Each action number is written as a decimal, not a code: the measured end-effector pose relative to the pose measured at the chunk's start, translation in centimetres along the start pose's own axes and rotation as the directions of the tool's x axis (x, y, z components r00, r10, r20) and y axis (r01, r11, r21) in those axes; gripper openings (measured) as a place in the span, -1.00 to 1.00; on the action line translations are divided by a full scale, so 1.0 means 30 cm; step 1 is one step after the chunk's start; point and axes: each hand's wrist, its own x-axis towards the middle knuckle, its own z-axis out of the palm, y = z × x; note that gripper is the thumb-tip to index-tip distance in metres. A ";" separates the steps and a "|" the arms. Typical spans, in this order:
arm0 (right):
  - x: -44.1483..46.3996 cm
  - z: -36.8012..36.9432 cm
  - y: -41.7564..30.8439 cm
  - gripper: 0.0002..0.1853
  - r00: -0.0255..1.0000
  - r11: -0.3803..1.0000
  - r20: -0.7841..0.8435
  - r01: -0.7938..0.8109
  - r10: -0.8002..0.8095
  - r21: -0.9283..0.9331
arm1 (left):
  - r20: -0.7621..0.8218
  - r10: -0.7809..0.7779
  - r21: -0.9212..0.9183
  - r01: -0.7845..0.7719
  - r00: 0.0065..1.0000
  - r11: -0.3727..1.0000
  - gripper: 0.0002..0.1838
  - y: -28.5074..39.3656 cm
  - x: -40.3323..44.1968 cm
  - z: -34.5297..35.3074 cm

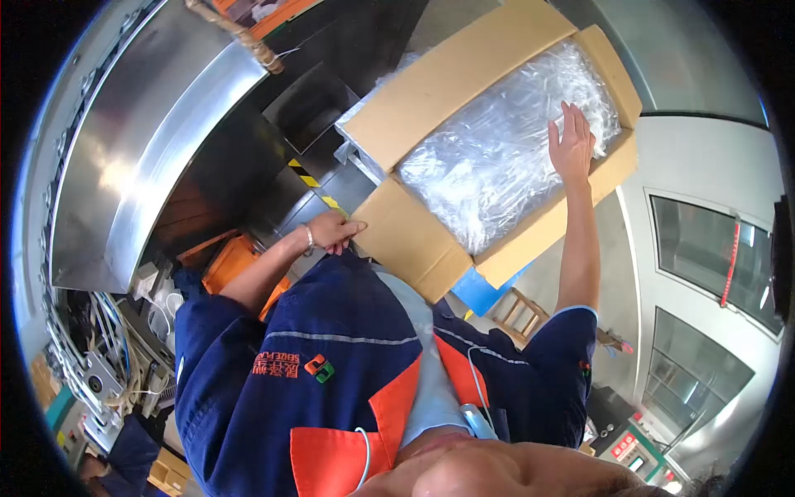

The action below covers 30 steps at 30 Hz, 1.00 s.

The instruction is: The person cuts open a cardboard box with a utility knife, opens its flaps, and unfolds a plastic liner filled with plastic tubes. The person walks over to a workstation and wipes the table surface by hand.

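Over at the cardboard box (464,79), right hand (571,142) lies flat on clear plastic (497,149), not grasping; left hand (333,230) is curled by a flap (414,240), can't tell if gripping.

Open room above plastic wrap (489,166) beside right fingers (569,124); cardboard flaps (414,240) around.

Glare on metal panel (124,174); edges fisheye-bent, corners black.

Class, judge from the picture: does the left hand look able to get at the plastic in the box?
Probably yes: the box is open on top. The left hand would only need to cross the folded-out flap; the right hand covers just part of the plastic.
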 end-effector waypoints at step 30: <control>0.085 0.095 -0.047 -0.63 0.924 0.922 0.097 -0.377 0.369 0.083 | -0.337 0.811 0.725 -0.419 0.478 0.547 -0.67 0.931 0.350 0.179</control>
